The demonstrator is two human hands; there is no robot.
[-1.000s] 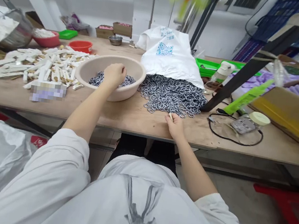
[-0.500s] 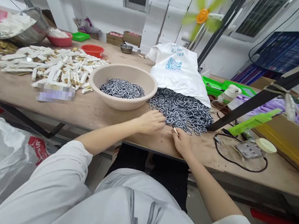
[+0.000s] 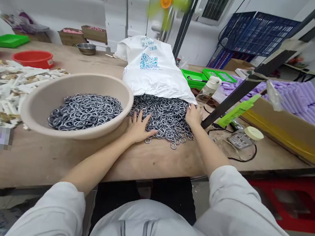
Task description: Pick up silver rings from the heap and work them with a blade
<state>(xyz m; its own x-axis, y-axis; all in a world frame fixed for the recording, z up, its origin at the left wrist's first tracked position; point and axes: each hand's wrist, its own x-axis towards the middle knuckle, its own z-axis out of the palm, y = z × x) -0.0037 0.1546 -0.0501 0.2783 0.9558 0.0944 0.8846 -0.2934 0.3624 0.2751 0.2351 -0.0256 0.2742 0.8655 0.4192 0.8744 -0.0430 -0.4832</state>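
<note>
A heap of small dark metallic rings (image 3: 165, 115) lies on the wooden table, spilling from the mouth of a white plastic sack (image 3: 160, 77). My left hand (image 3: 139, 128) lies with fingers spread at the heap's left front edge, fingertips touching the rings. At the heap's right side, by the sack's lower corner, my right hand (image 3: 194, 116) is curled. A small pale bit shows at its fingertips, too small to name. Left of the heap stands a wide beige basin (image 3: 39, 106) with many similar rings (image 3: 87, 111) in it.
White strips (image 3: 0, 90) cover the table at left, near a red bowl (image 3: 33, 58). A slanted dark metal post (image 3: 238, 94) rises beside my right hand. Beyond it are a lidded jar (image 3: 241, 138), a black cable and a carton (image 3: 291, 134) of purple pieces. A fan spins behind.
My left hand has opened and moved left to the heap's edge. My right hand has moved forward along the heap's right side, toward the sack. The view has swung right and closer.
</note>
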